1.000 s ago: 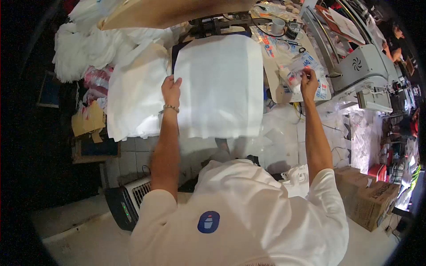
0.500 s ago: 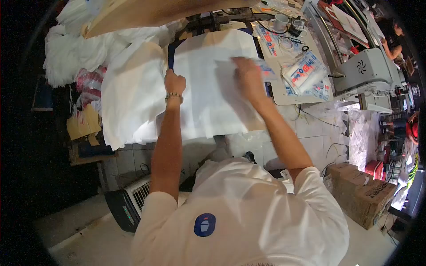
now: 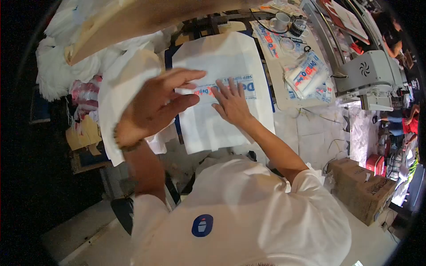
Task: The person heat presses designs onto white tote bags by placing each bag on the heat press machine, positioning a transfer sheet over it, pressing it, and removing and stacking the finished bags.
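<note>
A white fabric piece [image 3: 208,128] lies flat on a dark blue-edged board. Across its upper part rests a clear printed strip [image 3: 246,86] with blue and red lettering. My right hand [image 3: 233,104] is spread on the strip and fabric, fingers apart. My left hand [image 3: 155,102] is raised nearer the camera, over the left edge of the fabric, with its fingers apart and nothing seen in it. Another white fabric stack [image 3: 116,93] lies to the left.
A side board at the right holds printed film sheets [image 3: 306,75], a tape roll [image 3: 287,44] and a mug [image 3: 280,21]. A grey machine [image 3: 366,68] stands beyond. Cardboard boxes [image 3: 364,190] are at lower right. A curved panel [image 3: 146,22] overhangs the top. People are at far right.
My right hand has moved from the film sheets onto the fabric, and the printed strip now lies there. My left hand has let go of the fabric edge and risen toward the camera.
</note>
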{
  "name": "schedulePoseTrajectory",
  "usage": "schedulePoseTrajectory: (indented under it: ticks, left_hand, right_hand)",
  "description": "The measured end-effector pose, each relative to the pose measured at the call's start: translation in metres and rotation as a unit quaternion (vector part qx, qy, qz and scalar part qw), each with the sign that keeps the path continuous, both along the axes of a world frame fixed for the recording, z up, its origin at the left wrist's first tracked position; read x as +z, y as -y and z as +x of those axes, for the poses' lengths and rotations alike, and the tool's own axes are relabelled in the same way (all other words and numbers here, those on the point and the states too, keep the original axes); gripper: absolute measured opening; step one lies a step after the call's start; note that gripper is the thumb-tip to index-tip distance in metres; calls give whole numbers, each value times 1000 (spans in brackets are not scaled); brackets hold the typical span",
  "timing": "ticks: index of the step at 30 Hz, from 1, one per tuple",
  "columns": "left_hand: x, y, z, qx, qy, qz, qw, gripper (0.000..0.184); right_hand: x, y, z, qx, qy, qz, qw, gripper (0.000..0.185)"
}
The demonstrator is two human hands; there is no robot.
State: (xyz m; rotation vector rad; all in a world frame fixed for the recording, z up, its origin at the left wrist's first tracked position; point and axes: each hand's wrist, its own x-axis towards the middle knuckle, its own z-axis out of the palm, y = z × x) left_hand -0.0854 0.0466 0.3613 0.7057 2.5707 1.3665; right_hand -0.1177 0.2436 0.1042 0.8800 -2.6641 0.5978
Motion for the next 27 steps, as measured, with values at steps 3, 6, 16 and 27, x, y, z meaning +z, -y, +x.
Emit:
schedulePoseTrajectory:
  ticks: [3, 6, 16, 27]
  left_hand:
    - [84, -8, -14, -3, -100, 43, 994, 36]
    - [138, 5, -52, 73, -342, 17, 937, 39]
    - [249, 57, -230, 267, -417, -119, 861, 59]
    - [315, 52, -162, 233, -464, 52, 853, 88]
  right_hand:
    - [3, 2, 0, 8, 0, 8, 1000, 56]
    - [3, 9, -6, 0, 5, 10, 1000, 55]
    - [0, 10, -11, 5, 17, -7, 1000, 55]
    - [38, -8, 17, -7, -86, -133, 987, 40]
